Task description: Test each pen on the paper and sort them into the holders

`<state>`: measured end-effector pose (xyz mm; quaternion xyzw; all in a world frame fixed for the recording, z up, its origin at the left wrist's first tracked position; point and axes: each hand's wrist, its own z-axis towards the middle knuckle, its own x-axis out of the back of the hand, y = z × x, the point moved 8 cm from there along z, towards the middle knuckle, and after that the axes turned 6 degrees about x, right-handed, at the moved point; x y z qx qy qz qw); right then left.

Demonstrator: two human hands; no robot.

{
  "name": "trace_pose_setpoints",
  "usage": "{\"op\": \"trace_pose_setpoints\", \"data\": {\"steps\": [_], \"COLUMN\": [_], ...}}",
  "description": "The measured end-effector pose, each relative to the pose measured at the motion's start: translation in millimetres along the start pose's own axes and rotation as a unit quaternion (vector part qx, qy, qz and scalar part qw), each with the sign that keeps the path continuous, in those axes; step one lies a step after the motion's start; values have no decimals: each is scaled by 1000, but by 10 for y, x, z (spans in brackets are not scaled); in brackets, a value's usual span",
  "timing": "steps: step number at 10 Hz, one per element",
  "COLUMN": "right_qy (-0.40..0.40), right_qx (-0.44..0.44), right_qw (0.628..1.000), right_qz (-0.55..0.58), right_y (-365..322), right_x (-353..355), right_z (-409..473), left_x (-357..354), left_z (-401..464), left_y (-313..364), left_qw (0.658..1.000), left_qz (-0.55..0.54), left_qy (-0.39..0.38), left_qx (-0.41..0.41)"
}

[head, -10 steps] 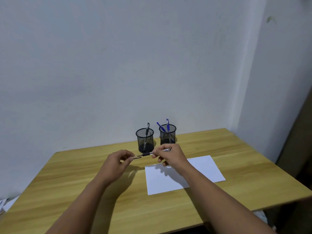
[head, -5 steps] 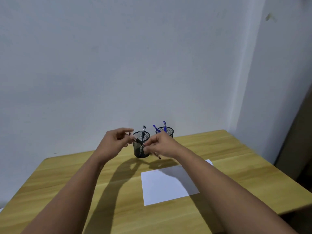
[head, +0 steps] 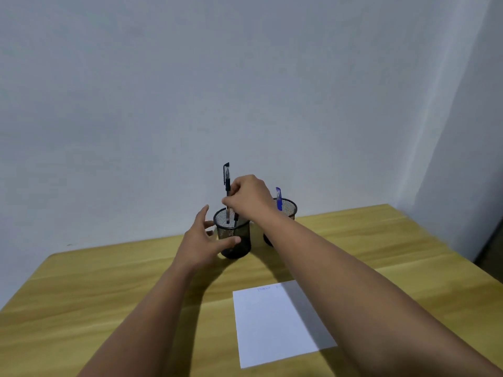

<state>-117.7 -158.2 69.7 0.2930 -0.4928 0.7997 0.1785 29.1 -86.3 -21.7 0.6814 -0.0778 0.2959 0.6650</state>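
The person's right hand (head: 246,197) is up over the left mesh holder (head: 234,238), its fingers (head: 227,201) curled and pinching a black-capped pen (head: 227,186) partway down its barrel. The pen stands nearly upright, cap at the top, and its lower end dips inside the holder's rim. A second dark pen (head: 236,217) already sits in that holder, mostly hidden behind the mesh and the hand.

The left hand (head: 202,240) reaches in from the near left of the same holder. Its fingers are spread and fairly straight, the thumb lying against the front of the mesh wall and the other fingertips close to the rim on the far left side; they are not wrapped round it, and whether those tips actually touch the rim is hard to tell.

Just to the right stands the second mesh holder (head: 288,210), partly covered by the right forearm, with a blue pen (head: 278,198) poking out of it.

A white sheet of paper (head: 277,325) lies flat on the wooden desk (head: 81,295), nearer the person and to the right, with a few faint scribbles along its far edge. The right forearm crosses above its right side and casts a shadow there. A plain pale wall rises behind the desk.
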Motion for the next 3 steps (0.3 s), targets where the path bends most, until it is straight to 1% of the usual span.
{"op": "trace_pose_setpoints", "data": {"steps": [1,2,3], "right_qy": [-36,-35,44], "right_qx": [-11,-21,-16], "right_qw": [998,997,997], "right_qz": [-49,-71,59], "right_y": [65,59,-74], "right_x": [-184,-88,329], "right_z": [-47,-138,-274], "left_x": [-68,-51,81], "left_z": [-14,-75,-305], "left_y": [-36,-7,41], "left_qw": [1000,999,996], "left_qz": [-17,-25,-25], "left_qy": [14,24,76], "left_qx": [-18,-23,-29]}}
